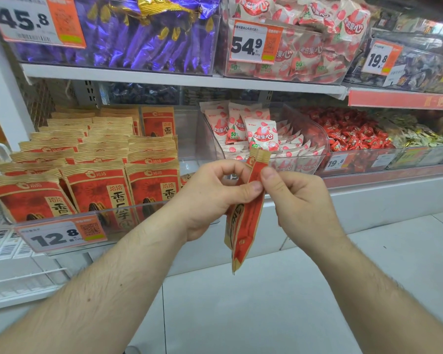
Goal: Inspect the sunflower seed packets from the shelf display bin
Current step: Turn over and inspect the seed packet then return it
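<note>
A red and tan sunflower seed packet (244, 226) hangs edge-on in front of the shelf, its top strip near the white candy bin. My left hand (215, 198) pinches its upper part from the left with thumb and fingers. My right hand (297, 200) pinches the same upper part from the right. To the left, a clear display bin (143, 213) holds several rows of matching seed packets (97, 185) standing upright, with a price tag reading 12.8 (59, 235) on its front.
Beside the seed bin stand clear bins of white strawberry candy packets (258, 135) and red wrapped sweets (356, 135). The upper shelf holds purple wrappers (143, 39) and more white packets. Below is a pale tiled floor (266, 302); a white wire rack (23, 282) is at lower left.
</note>
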Tool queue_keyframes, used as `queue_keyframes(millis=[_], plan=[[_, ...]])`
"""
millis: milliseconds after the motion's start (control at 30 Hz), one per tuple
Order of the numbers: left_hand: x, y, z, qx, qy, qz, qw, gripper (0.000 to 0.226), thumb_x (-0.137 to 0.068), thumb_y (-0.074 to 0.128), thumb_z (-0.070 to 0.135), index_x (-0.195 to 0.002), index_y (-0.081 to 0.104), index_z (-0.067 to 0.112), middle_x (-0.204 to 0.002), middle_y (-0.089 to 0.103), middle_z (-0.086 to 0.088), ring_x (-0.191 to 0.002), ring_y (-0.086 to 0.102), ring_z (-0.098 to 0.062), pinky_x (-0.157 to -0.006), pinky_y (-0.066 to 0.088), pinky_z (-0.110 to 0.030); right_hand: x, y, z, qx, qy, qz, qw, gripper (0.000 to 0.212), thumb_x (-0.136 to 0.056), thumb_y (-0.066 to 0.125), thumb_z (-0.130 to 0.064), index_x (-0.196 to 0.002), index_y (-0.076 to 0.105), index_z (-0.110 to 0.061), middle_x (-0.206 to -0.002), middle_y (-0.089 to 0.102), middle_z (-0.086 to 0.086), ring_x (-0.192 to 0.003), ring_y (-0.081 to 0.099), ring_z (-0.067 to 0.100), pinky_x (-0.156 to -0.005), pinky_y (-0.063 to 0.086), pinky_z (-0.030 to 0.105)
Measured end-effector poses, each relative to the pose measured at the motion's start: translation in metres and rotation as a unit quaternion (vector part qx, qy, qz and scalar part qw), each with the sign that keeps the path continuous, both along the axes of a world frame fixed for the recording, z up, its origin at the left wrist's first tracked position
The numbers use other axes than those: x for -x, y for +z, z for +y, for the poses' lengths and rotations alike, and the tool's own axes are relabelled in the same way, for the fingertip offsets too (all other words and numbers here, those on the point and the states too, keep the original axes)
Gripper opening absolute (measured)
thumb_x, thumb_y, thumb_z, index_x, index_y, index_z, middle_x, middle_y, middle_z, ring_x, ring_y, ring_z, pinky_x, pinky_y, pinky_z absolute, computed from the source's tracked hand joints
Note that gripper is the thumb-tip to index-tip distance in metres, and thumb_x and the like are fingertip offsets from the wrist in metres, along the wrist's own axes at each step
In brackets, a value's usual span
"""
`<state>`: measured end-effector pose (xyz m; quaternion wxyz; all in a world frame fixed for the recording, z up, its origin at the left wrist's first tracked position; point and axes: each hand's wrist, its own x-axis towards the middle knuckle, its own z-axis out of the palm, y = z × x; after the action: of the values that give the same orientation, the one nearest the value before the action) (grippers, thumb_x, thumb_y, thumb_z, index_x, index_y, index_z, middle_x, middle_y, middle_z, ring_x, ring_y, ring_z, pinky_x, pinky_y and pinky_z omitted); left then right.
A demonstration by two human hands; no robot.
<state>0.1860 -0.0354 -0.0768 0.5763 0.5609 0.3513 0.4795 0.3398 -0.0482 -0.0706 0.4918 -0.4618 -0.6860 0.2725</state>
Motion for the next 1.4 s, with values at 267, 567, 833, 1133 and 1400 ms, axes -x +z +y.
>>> queue_keyframes(millis=[267,567,833,1133,1400], plan=[[-0.004,0.0,-0.001,0.032,-0.001,-0.008,0.999,0.019,-0.077,0.069,0.025,-0.068,0.054,0.017,-0.07,0.062,0.005,-0.061,0.058,-0.012,-0.059,0.045,-0.031,0.0,0.001,0.002,0.076,-0.006,0.081,0.994,0.047,-0.098,0.057,-0.027,-0.068,0.064,0.008,-0.046,0.036,0.007,-0.04,0.032,0.01,-0.041,0.03,0.015],[-0.003,0.0,0.001,0.074,0.006,-0.037,0.997,0.027,-0.091,0.062,0.016,-0.067,0.049,0.018,-0.067,0.063,0.0,-0.066,0.059,-0.018,-0.06,0.045,-0.033,-0.002,0.001,0.006,0.108,0.032,0.079,0.991,0.034,-0.096,0.06,-0.016,-0.064,0.071,-0.011,-0.05,0.061,0.007,-0.045,0.05,0.015,-0.046,0.042,0.021],[-0.002,-0.001,0.003,0.079,0.015,-0.063,0.995,0.026,-0.078,0.068,0.019,-0.059,0.05,0.02,-0.065,0.064,-0.002,-0.066,0.061,-0.021,-0.06,0.043,-0.031,-0.004,0.001,0.004,0.115,0.074,0.102,0.985,0.022,-0.092,0.062,-0.002,-0.074,0.073,-0.006,-0.061,0.069,0.012,-0.051,0.06,0.013,-0.052,0.051,0.023],[-0.001,0.002,0.003,0.06,0.031,-0.108,0.992,0.022,-0.067,0.067,0.023,-0.064,0.047,0.017,-0.06,0.06,-0.001,-0.049,0.057,-0.015,-0.056,0.043,-0.028,-0.005,-0.002,0.004,0.108,0.09,0.075,0.987,0.018,-0.064,0.072,-0.018,-0.082,0.072,-0.013,-0.075,0.071,0.004,-0.064,0.062,0.014,-0.062,0.052,0.022],[0.005,0.003,0.009,0.053,0.047,-0.17,0.983,0.021,-0.068,0.068,0.023,-0.06,0.049,0.019,-0.065,0.064,-0.006,-0.057,0.061,-0.02,-0.064,0.046,-0.038,-0.004,0.0,-0.001,0.201,0.152,-0.033,0.967,0.068,-0.067,0.083,-0.001,-0.119,0.053,-0.034,-0.115,0.065,-0.004,-0.086,0.073,0.017,-0.076,0.061,0.033]])
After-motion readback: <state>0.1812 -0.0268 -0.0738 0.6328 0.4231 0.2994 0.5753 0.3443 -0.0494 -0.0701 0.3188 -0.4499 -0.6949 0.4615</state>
